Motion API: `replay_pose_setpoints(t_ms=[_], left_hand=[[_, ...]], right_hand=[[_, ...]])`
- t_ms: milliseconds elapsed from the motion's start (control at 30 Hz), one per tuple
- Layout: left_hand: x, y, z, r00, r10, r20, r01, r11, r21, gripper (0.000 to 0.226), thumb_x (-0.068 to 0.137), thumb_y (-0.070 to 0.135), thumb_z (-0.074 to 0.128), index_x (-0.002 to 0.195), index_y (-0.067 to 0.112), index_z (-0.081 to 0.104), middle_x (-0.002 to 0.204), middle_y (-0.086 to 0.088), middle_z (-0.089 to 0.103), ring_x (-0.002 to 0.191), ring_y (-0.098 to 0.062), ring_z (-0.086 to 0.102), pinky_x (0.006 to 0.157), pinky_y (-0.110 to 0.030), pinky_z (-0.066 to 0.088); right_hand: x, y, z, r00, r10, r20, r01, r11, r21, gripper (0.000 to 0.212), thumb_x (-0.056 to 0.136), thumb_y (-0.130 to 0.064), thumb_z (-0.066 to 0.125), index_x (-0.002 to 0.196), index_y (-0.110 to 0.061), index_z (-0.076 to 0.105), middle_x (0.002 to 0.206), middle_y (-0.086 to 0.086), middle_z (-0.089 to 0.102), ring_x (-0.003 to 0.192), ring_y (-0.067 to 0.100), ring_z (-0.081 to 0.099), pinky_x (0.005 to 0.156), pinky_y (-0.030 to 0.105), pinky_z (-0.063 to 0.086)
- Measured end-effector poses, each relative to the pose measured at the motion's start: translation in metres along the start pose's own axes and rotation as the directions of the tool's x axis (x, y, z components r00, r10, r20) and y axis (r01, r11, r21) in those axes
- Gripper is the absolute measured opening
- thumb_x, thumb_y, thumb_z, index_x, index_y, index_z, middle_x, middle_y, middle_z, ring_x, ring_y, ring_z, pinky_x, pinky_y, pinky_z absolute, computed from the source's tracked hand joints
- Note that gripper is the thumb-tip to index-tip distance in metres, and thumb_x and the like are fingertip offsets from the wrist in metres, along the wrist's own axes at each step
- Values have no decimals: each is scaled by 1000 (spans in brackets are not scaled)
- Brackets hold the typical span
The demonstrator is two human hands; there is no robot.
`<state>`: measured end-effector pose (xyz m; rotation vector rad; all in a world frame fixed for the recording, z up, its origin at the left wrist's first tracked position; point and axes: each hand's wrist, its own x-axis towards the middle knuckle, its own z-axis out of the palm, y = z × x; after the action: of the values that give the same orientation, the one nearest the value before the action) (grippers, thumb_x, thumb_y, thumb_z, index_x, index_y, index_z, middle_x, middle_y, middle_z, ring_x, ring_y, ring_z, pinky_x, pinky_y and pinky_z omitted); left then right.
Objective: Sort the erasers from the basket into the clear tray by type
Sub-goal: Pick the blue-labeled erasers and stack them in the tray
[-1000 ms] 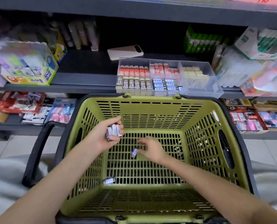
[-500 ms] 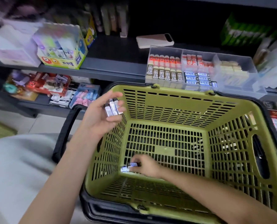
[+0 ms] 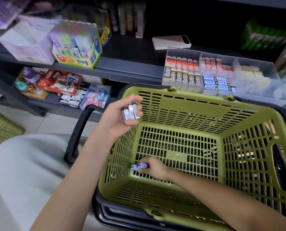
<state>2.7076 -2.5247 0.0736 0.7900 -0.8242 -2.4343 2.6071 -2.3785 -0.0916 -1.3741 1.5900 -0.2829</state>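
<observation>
A green slatted basket (image 3: 205,114) with a black rim sits in front of me. Over its near-left corner, my left hand (image 3: 120,117) holds a small stack of blue-sleeved erasers (image 3: 130,111). Down on the basket floor at the near left, my right hand (image 3: 153,167) closes on two blue-labelled erasers (image 3: 139,165). The clear tray (image 3: 262,65) stands on the shelf behind the basket. Its compartments hold red-topped 2B erasers (image 3: 182,74), blue erasers (image 3: 217,82) and cream erasers (image 3: 254,75).
A white phone (image 3: 171,42) lies on the dark shelf behind the tray. A glue display box (image 3: 77,45) and white boxes stand at left. Lower shelf holds packaged stationery (image 3: 58,82). A second green basket (image 3: 0,129) is at far left. My grey-clad knee (image 3: 28,160) is beside the basket.
My right hand moved from the basket's middle to its near-left floor and took up a second eraser. My left hand rose with its stack. The view shifted left.
</observation>
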Motion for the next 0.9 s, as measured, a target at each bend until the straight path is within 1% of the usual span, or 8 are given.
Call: replay_pose_setpoints(t_ms=[100,200,300,433,533,633,700,900], left_hand=[[3,-5,-1,1000,7,-12,-4,970,242,13,78,23,63,81,10,66,64,-1,49,51,-8,46,33,-13,23],[2,-14,1,996,67,-52,-27,833,553,26,75,36,67,82,11,66,60,1,48,47,-6,41,35,-14,23],[0,-22,11,993,77,-85,11,669,744,48,66,57,67,84,12,69,57,3,47,44,-7,36,38,-15,24],[-6,-30,22,997,-80,-5,51,585,809,55,62,62,68,84,12,69,53,6,47,38,-3,35,36,-14,22],[2,-29,25,990,-139,1,86,620,780,34,65,46,75,78,16,70,52,5,50,41,-4,40,36,-16,22],[25,-24,75,974,-195,113,68,732,678,28,66,29,76,82,9,66,57,0,56,43,-6,46,33,-15,23],[30,-23,79,978,-194,75,109,788,605,28,63,21,76,83,7,63,59,-4,59,44,-9,49,30,-14,24],[34,-17,85,989,-132,61,88,879,469,25,59,21,79,76,11,65,63,-8,60,48,-12,49,31,-14,24]], right_hand=[[-23,-12,-34,998,7,-66,11,964,264,23,89,-21,61,110,-13,61,92,-5,62,71,7,60,67,25,54],[-49,-21,-70,979,-7,-205,89,915,393,18,86,-18,64,104,-15,63,85,0,66,68,8,61,71,36,56],[-74,-33,-102,927,-36,-373,186,908,376,14,84,-21,68,94,-30,65,80,-2,65,64,10,57,66,39,52],[-90,-52,-114,879,-91,-468,250,924,290,10,83,-17,69,92,-18,68,77,1,66,64,16,55,65,38,46],[-95,-65,-121,881,-116,-459,254,934,251,14,82,-16,70,97,-18,69,87,6,70,76,23,62,72,39,51],[-127,-61,-157,781,-44,-623,325,880,345,28,81,-10,71,100,-27,58,83,2,69,60,5,56,57,21,47],[-128,-63,-167,770,-1,-638,340,847,409,27,80,-11,72,95,-21,51,78,11,68,58,14,52,52,29,42],[-142,-60,-197,679,93,-728,409,776,480,21,67,-24,81,81,-22,66,72,-7,67,67,9,56,69,26,45]])
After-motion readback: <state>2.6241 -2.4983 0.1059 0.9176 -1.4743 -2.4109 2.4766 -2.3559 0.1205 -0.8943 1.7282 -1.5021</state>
